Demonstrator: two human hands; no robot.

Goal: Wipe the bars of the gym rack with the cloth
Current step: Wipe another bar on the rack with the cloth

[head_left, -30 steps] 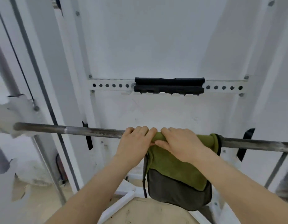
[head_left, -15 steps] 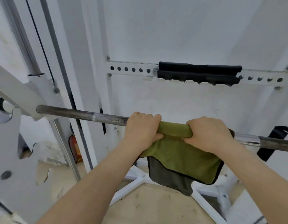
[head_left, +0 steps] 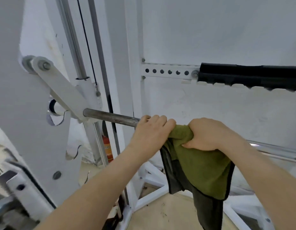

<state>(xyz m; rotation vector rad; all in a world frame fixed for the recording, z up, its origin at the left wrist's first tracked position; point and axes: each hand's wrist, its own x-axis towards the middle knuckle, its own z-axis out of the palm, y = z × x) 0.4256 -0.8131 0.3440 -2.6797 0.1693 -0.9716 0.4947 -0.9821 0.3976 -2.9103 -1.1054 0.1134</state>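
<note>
The steel bar [head_left: 110,117] of the gym rack is seen running left to right across the view, sloping slightly downward toward the right, with its left end seated in a white bracket arm [head_left: 64,90] bolted to the rack's side plate. The green cloth [head_left: 202,171] is draped over the bar near the middle of the view, and its dark grey underside is left hanging below. The right hand [head_left: 208,135] is closed over the bar with a bunch of the cloth squeezed in its fingers and thumb. The left hand [head_left: 152,131] is curled over the bar just beside it, at the cloth's left edge; whether any cloth is caught under that palm cannot be told. The two hands are set nearly touching. A bare, dull stretch of bar is left exposed to the left of the hands, between the left hand and the bracket arm, and the left hand is the nearer to it. To the right of the right hand a brighter length of bar is visible. The next stroke is therefore judged to lie along the bar's long axis, leftward toward the bracket. A perforated strip [head_left: 165,75] and a black pad [head_left: 248,75] are fixed to the wall panel behind, well apart from the hands.
</note>
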